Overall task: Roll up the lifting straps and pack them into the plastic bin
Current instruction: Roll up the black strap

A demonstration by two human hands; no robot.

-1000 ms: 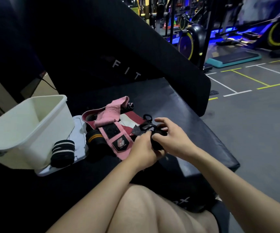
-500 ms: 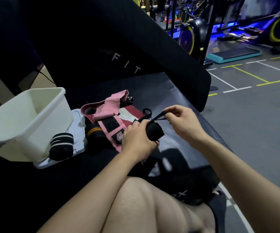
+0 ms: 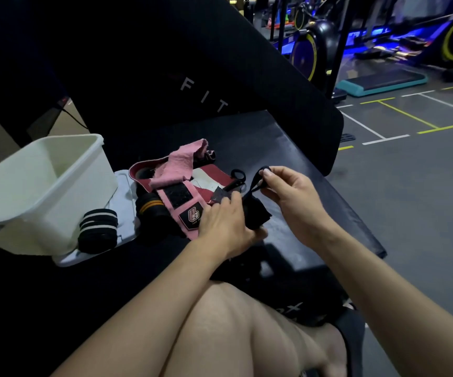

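Observation:
My left hand grips a rolled black lifting strap just above the black bench pad. My right hand pinches the strap's thin loop end and holds it up, taut from the roll. To the left lies a pile of pink and maroon straps with a logo patch. A rolled black strap with orange stripes sits beside it. Another rolled black-and-white strap rests on the bin's white lid. The white plastic bin stands at the far left, and nothing shows inside it.
I sit on a black padded bench whose raised backrest is marked "FIT". My bare knee fills the foreground. The grey gym floor drops off to the right, with exercise bikes and a teal step platform beyond.
My right hand has let go of the roll, caught the loop end and drawn it up and to the right. The left hand keeps its hold on the roll.

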